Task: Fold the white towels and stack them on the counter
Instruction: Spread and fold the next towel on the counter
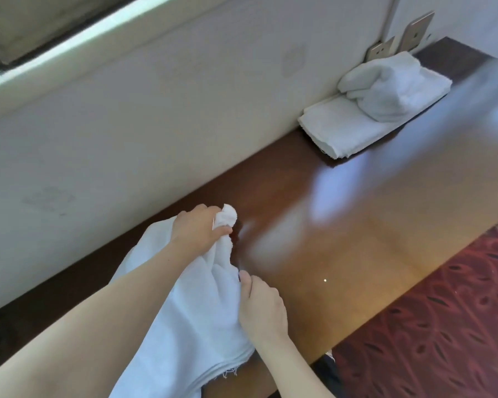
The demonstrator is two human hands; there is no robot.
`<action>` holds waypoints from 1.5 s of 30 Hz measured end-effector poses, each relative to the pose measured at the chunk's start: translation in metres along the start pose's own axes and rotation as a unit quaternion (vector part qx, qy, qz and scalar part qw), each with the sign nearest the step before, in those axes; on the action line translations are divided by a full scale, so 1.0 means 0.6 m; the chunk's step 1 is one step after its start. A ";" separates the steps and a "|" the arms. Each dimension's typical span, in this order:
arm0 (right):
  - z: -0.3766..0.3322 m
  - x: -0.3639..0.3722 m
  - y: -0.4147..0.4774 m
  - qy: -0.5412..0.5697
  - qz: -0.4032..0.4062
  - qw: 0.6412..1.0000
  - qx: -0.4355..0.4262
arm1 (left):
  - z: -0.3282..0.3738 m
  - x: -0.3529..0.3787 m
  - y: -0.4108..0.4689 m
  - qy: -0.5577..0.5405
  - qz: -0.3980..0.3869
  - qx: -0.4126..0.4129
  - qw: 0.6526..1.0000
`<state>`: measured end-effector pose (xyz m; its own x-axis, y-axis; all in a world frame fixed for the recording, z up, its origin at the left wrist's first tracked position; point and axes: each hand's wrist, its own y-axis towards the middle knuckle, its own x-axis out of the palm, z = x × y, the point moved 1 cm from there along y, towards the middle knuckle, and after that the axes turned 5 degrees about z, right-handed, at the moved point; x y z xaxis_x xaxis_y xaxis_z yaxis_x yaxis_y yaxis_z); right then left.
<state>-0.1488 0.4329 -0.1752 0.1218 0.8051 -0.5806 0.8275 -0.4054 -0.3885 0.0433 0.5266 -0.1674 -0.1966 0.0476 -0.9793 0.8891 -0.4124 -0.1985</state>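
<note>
Lying bunched between both hands, the towel (pixel 190 311) drapes over the counter's (pixel 357 225) near edge. The left hand (pixel 200 228) grips a wadded corner, fingers curled round it. The right hand (pixel 262 308), just nearer the person, pinches a fold. Well beyond the right hand, against the wall (pixel 156 110), a folded stack (pixel 337 130) carries a crumpled towel (pixel 391 87).

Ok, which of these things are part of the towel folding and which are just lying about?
Job: white towel, gripped by the left hand and the right hand; folded towel with a bunched towel on top; wooden counter.
Lying about: wall socket plates; red patterned carpet.
</note>
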 end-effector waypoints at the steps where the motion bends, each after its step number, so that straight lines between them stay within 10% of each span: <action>1: 0.000 -0.013 0.002 -0.010 0.022 1.000 -0.013 | 0.002 -0.006 -0.001 -0.050 0.031 -0.002 0.998; 16: 0.031 -0.269 0.086 -0.089 0.425 0.889 -0.142 | 0.211 -0.098 0.107 -0.567 0.207 -0.041 0.796; 23: 0.160 -0.269 0.140 0.012 0.244 0.963 0.116 | 0.268 0.025 0.153 -0.180 0.056 0.010 0.982; 45: 0.133 -0.267 0.206 0.070 0.264 0.960 0.053 | 0.294 0.076 0.142 -0.087 0.062 0.056 0.993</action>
<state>-0.1097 0.2195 -0.1874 0.5876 0.5218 -0.6184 0.5702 -0.8093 -0.1410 0.0372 0.3329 -0.2219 -0.1653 -0.1631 -0.9727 0.8617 -0.5037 -0.0620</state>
